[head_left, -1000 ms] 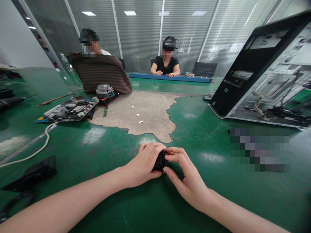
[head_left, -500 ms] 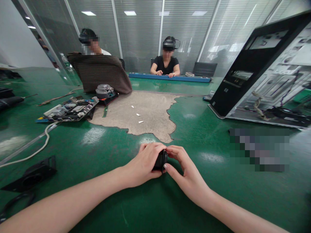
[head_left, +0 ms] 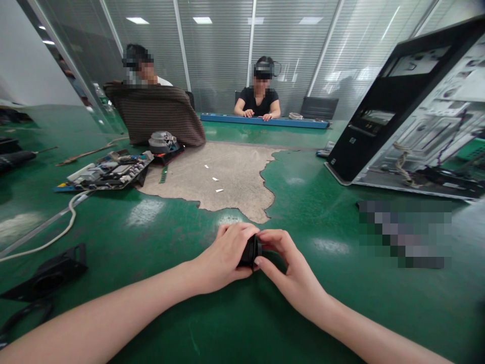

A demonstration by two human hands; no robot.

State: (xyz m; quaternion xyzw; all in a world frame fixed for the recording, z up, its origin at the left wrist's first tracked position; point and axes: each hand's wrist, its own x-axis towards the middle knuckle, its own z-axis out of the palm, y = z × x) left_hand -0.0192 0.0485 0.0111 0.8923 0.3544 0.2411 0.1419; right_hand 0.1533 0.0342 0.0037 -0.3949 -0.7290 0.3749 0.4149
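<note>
Between my hands, low over the green tabletop, is a small black part with a thin raised rim facing right; its kind I cannot make out. My left hand is closed around its left side, and the palm covers much of it. My right hand pinches the rim, with the thumb low at the near edge and the fingertips at the upper edge. Some space shows between the right palm and the part.
At left lie a circuit board, a pale cable and a black bracket. An opened computer case stands at right. A torn bare patch marks the green table. Two people sit across.
My right fingers have shifted slightly on the part's rim, and a bit more of its right side shows. My left hand keeps its place.
</note>
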